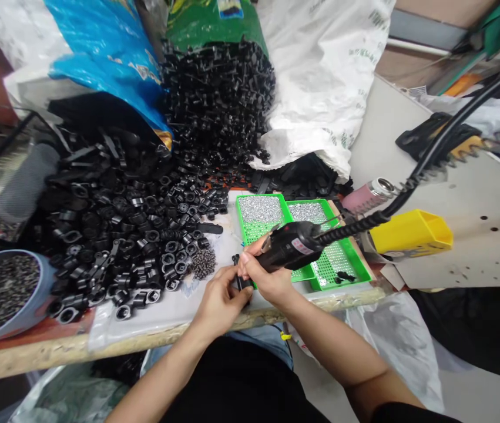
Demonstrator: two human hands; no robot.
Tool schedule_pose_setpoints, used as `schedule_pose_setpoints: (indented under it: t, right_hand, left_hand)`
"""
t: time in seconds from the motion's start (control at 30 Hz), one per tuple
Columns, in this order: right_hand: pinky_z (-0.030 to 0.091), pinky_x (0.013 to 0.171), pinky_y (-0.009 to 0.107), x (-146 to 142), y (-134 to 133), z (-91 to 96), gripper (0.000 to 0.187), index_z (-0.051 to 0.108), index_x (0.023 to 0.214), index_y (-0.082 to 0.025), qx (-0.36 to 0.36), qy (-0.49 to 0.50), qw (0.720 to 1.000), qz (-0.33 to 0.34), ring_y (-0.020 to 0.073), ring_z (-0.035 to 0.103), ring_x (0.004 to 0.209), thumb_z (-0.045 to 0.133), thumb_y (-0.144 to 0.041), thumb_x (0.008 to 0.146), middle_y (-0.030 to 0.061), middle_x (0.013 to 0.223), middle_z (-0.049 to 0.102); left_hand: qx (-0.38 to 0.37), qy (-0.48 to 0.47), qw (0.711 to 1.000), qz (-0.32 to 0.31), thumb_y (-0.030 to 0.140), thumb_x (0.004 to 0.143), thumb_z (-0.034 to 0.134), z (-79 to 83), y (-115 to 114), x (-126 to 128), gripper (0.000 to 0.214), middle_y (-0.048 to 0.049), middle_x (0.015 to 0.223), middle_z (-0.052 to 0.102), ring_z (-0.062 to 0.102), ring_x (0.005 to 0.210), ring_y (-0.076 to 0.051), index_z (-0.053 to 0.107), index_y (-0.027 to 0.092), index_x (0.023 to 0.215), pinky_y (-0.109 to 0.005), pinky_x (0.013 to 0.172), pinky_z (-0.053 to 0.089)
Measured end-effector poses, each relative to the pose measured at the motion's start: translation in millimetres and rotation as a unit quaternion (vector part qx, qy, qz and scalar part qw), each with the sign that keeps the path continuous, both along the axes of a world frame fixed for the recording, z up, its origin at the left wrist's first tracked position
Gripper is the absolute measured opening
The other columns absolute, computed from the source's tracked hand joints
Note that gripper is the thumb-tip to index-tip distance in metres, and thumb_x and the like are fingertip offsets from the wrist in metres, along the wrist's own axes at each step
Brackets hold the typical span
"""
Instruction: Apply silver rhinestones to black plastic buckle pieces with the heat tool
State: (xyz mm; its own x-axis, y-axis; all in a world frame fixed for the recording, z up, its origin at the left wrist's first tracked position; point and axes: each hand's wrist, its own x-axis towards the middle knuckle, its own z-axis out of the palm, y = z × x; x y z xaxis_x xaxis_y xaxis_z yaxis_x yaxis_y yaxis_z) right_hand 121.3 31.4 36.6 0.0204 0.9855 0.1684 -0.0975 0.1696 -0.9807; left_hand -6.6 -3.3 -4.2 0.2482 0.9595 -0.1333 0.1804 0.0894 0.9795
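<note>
My right hand (268, 273) is wrapped round a black electric screwdriver (291, 247), a corded tool tilted with its tip toward my left hand. Between thumb and fingers, my left hand (220, 299) grips a small black plastic part (241, 281) near the table's front edge. The screwdriver's tip is hidden behind my fingers, so I cannot tell whether it touches the part. Just left of that part lies a small heap of tiny metal screws (204, 264). Two green perforated trays (366, 271) with silvery small pieces sit behind and right of the tool.
A large heap of black plastic parts (130, 235) covers the left, with more spilling from a green sack (217, 26). A bucket of small pieces (47, 288) stands far left. At right are a pink flask (364, 197), a yellow holder (412, 234) and the tool's hanging cable (448, 132).
</note>
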Motion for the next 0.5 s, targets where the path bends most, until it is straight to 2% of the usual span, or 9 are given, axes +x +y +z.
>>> schedule_pose_setpoints:
  t: [0.13, 0.23, 0.3, 0.4, 0.5]
  right_hand:
    - [0.055, 0.055, 0.029, -2.2, -1.5, -0.5, 0.032, 0.053, 0.08, -0.023, 0.003, -0.014, 1.0, 0.008, 0.0127, 0.058, 0.054, 0.075, -0.047, 0.085, -0.0055, 0.06, 0.057]
    - [0.055, 0.053, 0.029, -0.8, -2.5, 6.0, 0.027, 0.057, 0.091, -0.023, 0.014, 0.001, 0.999, 0.038, 0.0125, 0.06, 0.051, 0.075, -0.042, 0.086, -0.0061, 0.061, 0.06]
    - [0.057, 0.055, 0.03, 7.0, -1.5, 10.8, 0.028, 0.057, 0.101, -0.024, 0.027, 0.023, 0.999, 0.04, 0.013, 0.061, 0.05, 0.075, -0.04, 0.087, -0.0079, 0.06, 0.06]
    - [0.056, 0.053, 0.029, 31.1, 3.2, 12.0, 0.029, 0.057, 0.104, -0.025, 0.068, 0.045, 0.995, -0.061, 0.0121, 0.06, 0.047, 0.076, -0.037, 0.086, -0.0101, 0.057, 0.058]
    - [0.052, 0.049, 0.026, 58.7, 8.4, 3.6, 0.027, 0.057, 0.1, -0.024, 0.071, 0.047, 0.983, -0.164, 0.0101, 0.056, 0.043, 0.077, -0.032, 0.084, -0.0113, 0.054, 0.056]
  left_hand:
    - [0.017, 0.007, 1.0, -0.006, 0.024, 0.085, 0.069, 1.8, -0.4, -1.1, 0.025, -0.0051, 0.101, 0.067, 0.056, 0.063, -0.012, 0.072, 0.017, 0.109, -0.024, 0.057, 0.043]
    - [0.014, 0.016, 1.0, -0.013, 0.026, 0.085, 0.07, 1.1, 0.0, -3.1, 0.027, -0.0053, 0.096, 0.068, 0.058, 0.064, -0.014, 0.071, 0.017, 0.11, -0.024, 0.057, 0.044]
    - [-0.011, 0.01, 1.0, -0.024, 0.031, 0.087, 0.07, 0.5, 0.9, -4.7, 0.036, -0.0066, 0.099, 0.069, 0.061, 0.064, -0.014, 0.069, 0.017, 0.12, -0.025, 0.057, 0.046]
    - [-0.033, 0.001, 0.999, -0.018, 0.037, 0.091, 0.067, 0.5, 3.4, -6.4, 0.049, -0.01, 0.113, 0.07, 0.065, 0.067, -0.015, 0.064, 0.018, 0.136, -0.027, 0.062, 0.051]
    - [0.01, 0.022, 1.0, 0.019, 0.033, 0.092, 0.065, 0.2, 7.0, -6.4, 0.044, -0.0108, 0.116, 0.069, 0.067, 0.08, -0.017, 0.069, 0.02, 0.133, -0.029, 0.073, 0.054]
